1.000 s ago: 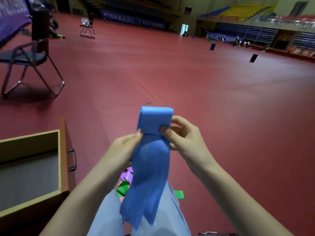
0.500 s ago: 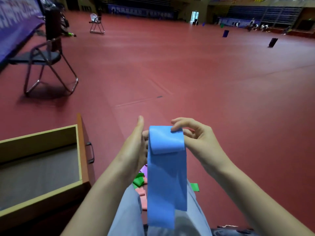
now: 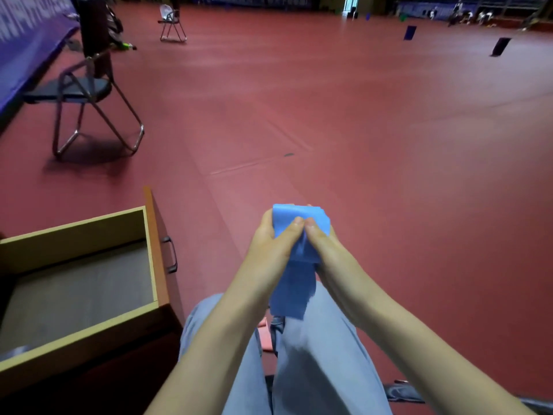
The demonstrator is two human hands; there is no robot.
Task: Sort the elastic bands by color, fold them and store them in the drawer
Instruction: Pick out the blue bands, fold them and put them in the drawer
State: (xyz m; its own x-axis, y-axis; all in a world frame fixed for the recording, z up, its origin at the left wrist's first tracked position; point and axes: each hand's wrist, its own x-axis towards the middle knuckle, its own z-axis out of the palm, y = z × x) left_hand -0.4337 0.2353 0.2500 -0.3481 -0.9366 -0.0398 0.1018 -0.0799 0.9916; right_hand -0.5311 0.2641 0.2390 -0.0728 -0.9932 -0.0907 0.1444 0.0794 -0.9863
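A blue elastic band [image 3: 294,283] is held in front of me above my knees, its top folded into a thick wad and a short tail hanging down. My left hand [image 3: 273,244] grips the wad from the left, thumb pressed on its front. My right hand [image 3: 323,244] grips it from the right, thumb beside the left thumb. An open wooden drawer [image 3: 151,253] stands at my lower left; its grey bottom shows, with something pale in the near left corner. A pink band [image 3: 266,336] lies on the floor between my legs, mostly hidden.
A folding metal chair [image 3: 89,94] stands at the back left on the red floor, another chair [image 3: 172,23] farther off. A purple banner [image 3: 27,46] runs along the left edge. Dark markers stand far right.
Both hands have closed on the band's folded top, thumbs now meeting on its front. The hanging tail has grown much shorter. The view has tilted down and the green and purple bands are hidden.
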